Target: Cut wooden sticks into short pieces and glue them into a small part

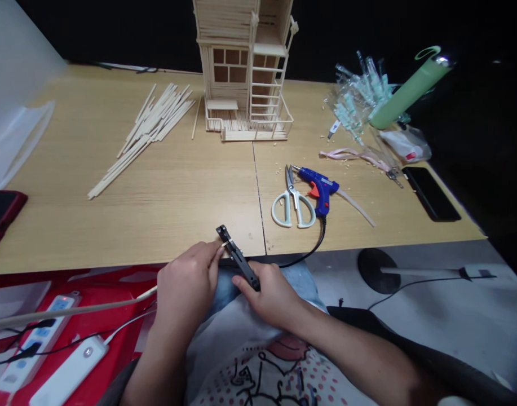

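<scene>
My right hand [270, 293] grips the handles of a black cutter [237, 256] just below the table's near edge, its jaws pointing up and left. My left hand [186, 282] pinches a short, thin wooden stick [224, 245] and holds its end at the cutter's jaws. Both hands hover over my lap, close together. At the back of the wooden table [157, 203] stands a stick-built model house [245, 67] with a ladder and a porch.
A pile of thin wooden sticks [146, 132] lies at the left. White-handled scissors [292, 200] and a blue glue gun [319, 189] lie right of centre, its cord hanging off the edge. Glue-stick packets [355, 98], a green roll [410, 87] and a black phone [429, 193] sit far right. Power strips [51, 344] rest on a red surface at the lower left.
</scene>
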